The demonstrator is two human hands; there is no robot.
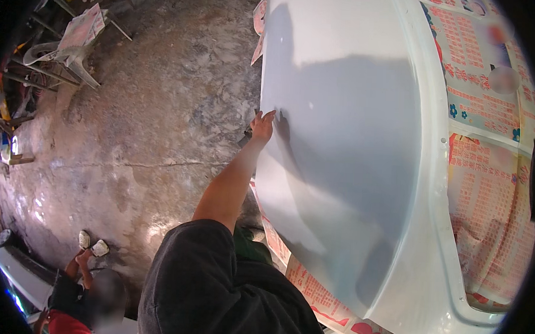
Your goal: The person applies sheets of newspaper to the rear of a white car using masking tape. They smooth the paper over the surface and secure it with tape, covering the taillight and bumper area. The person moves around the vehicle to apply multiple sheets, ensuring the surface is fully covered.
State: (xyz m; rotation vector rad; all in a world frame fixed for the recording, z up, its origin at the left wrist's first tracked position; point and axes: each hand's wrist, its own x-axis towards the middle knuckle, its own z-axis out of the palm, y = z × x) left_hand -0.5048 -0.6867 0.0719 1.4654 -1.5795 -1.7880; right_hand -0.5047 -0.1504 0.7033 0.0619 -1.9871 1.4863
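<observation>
My left hand point(262, 125) is at the left edge of a large, curved, pale grey-white vehicle body panel point(354, 126), its fingers apart and their tips at the panel's surface. I see nothing held in it, though its palm side is hidden. A shadow of the hand and forearm falls on the panel beside it. Small light spots show on the smooth surface. Printed masking paper point(477, 185) lies along the panel's right side, and more paper shows under its lower left edge. My right hand is out of view.
A person point(71, 293) in dark and red clothing is low down at the bottom left, near a light-coloured vehicle part. A pale plastic chair point(77, 62) with printed paper on it stands at the upper left, among metal legs. The concrete floor point(162, 117) is stained and cracked.
</observation>
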